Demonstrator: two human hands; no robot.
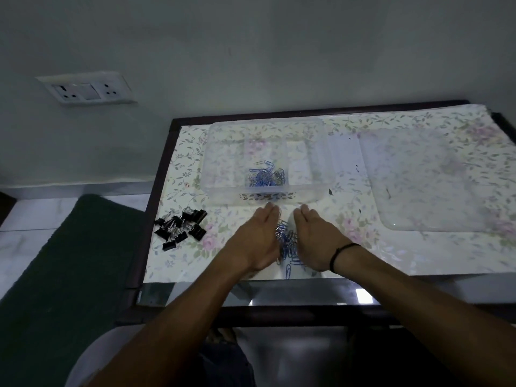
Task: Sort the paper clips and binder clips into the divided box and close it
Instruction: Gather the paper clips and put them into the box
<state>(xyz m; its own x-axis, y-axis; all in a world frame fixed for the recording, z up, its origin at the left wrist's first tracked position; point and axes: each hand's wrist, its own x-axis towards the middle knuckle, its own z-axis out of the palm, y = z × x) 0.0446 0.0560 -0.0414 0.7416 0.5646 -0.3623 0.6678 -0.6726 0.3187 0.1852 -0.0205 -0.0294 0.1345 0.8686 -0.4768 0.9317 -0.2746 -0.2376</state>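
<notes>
A clear divided plastic box (223, 188) stands open at the back of the table, with blue and silver paper clips (266, 177) in its middle compartment. More loose paper clips (287, 241) lie in a heap on the floral cloth in front of the box. My left hand (258, 238) and my right hand (314, 238) rest flat on edge on either side of that heap, fingers straight and together, cupping it between them. A pile of black binder clips (181, 227) lies to the left, apart from my hands.
The box's clear lid (435, 177) lies flat at the right of the table. The floral cloth (363, 247) stops short of the glass front strip (279, 291). A dark mat (69, 261) covers the floor left of the table; a wall socket (86, 89) sits above.
</notes>
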